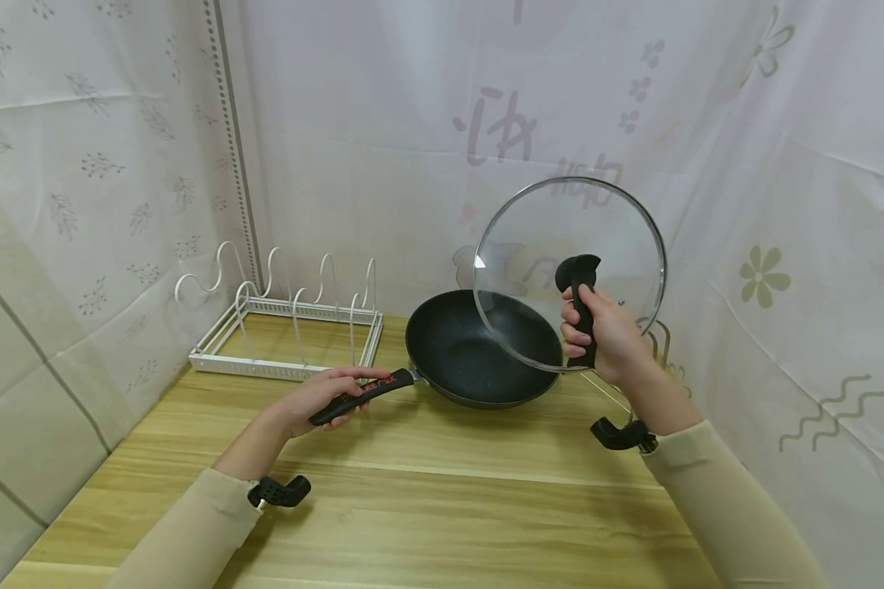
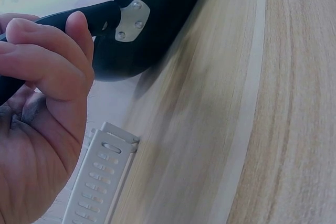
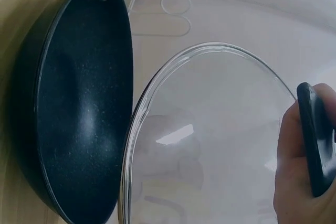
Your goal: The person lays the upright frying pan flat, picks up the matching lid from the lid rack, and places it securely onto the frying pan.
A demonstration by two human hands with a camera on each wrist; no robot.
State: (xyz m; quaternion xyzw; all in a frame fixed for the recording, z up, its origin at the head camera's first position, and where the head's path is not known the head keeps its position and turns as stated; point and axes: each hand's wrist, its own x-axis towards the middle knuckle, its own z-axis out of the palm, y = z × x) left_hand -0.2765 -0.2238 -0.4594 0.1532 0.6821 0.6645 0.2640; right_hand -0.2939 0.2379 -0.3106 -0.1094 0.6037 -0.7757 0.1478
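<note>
A black wok (image 1: pixel 479 360) sits on the wooden table, its inside bare. My left hand (image 1: pixel 313 405) holds the wok's black handle (image 2: pixel 100 18), which points to the left with red lettering on it. My right hand (image 1: pixel 615 339) grips the black handle (image 1: pixel 584 315) of a clear glass lid (image 1: pixel 526 245) with a metal rim. Raised over the wok's right side, the lid stands nearly upright, facing me. In the right wrist view the lid (image 3: pixel 210 93) partly overlaps the wok's edge; whether they touch, I cannot tell.
A white wire rack (image 1: pixel 250 368) with several curved dividers stands on the table (image 1: pixel 442 523) to the left of the wok. Behind my right hand, a thin wire stand (image 1: pixel 663 339) is partly hidden. Patterned cloth (image 1: pixel 383 164) hangs at the back and sides.
</note>
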